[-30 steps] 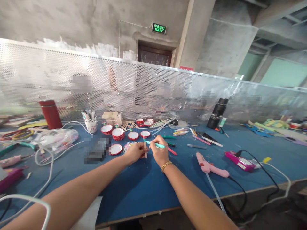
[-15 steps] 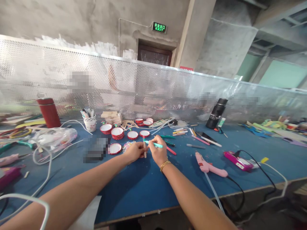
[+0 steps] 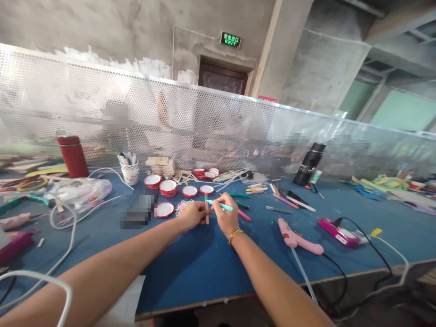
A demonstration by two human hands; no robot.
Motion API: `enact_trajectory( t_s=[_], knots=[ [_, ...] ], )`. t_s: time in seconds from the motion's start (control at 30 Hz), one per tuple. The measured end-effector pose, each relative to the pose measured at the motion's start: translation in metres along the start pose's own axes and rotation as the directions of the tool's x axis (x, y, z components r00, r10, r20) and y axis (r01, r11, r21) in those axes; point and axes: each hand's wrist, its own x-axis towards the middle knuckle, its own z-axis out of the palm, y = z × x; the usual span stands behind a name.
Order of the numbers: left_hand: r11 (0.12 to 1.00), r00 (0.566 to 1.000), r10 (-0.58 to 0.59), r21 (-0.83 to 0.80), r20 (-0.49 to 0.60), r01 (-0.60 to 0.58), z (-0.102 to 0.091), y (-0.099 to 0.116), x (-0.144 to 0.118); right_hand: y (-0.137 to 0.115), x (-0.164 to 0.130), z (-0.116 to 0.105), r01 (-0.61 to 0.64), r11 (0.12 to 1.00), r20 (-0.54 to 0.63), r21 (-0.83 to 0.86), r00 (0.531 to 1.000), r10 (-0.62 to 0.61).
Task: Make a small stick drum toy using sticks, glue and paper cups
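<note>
My left hand is closed on a wooden craft stick, which it holds upright above the blue table. Colour shows on the stick's upper end, with some green and a reddish tip. In my right hand is a turquoise marker, gripped like a pen. Its tip points left at the stick's upper part; whether it touches I cannot tell. Just left of my left hand lie a pile of small colourful bands and a shallow red-rimmed white dish.
More red dishes stand behind my hands. A pink glue gun lies to the right, near a purple power strip. A phone, a cup of pens and a red flask are to the left; a black bottle is at the back right.
The whole view has shifted slightly. Both hands keep the same grips on the stick and marker, with barely any movement between them.
</note>
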Motion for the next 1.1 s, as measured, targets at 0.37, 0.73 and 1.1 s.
enact_trajectory(
  t_s=[0.37, 0.73, 1.1],
  knots=[
    [0.999, 1.0, -0.003, 0.047, -0.002, 0.003, -0.0005, -0.0069, 0.0041, -0.0024, 0.0013, -0.0051, -0.013, 1.0, -0.04, 0.0, 0.999, 0.013],
    [0.998, 1.0, 0.02, 0.06, -0.004, -0.02, 0.0007, -0.0057, 0.0026, -0.0076, 0.0023, -0.0073, -0.007, 1.0, -0.033, 0.029, 0.999, 0.008],
    [1.0, 1.0, -0.011, 0.027, -0.013, 0.012, 0.0003, -0.0038, 0.0041, -0.0028, 0.0021, -0.0057, 0.005, 1.0, -0.018, 0.017, 1.0, -0.005]
  ],
)
